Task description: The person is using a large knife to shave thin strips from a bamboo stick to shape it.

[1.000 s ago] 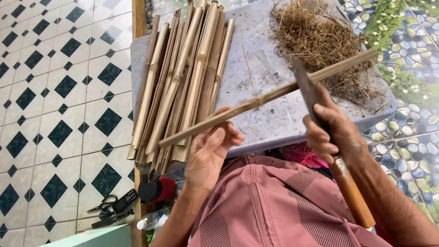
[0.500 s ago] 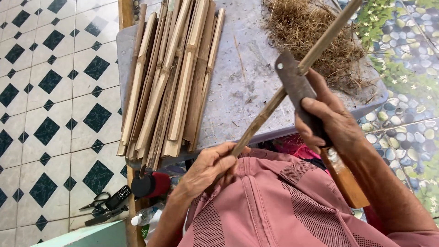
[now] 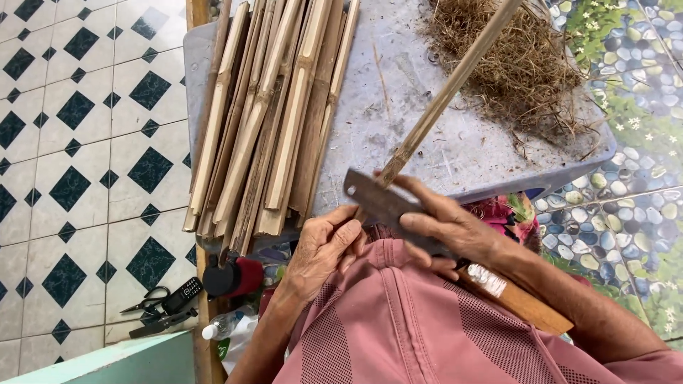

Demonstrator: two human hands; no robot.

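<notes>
Over grey table (image 3: 427, 142): right hand (image 3: 455, 227) grips flat steel blade (image 3: 384, 206) against round bamboo stick (image 3: 448, 92).

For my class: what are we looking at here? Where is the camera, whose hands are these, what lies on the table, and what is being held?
The camera sits on a person's head and looks down at their own two bare hands. The left hand grips the near end of a long thin bamboo stick. The right hand holds a flat metal blade with a wooden handle, its blade laid against that stick. On the grey table lie a stack of split bamboo slats and a pile of dry brown shavings. Black scissors lie on the tiled floor.
</notes>
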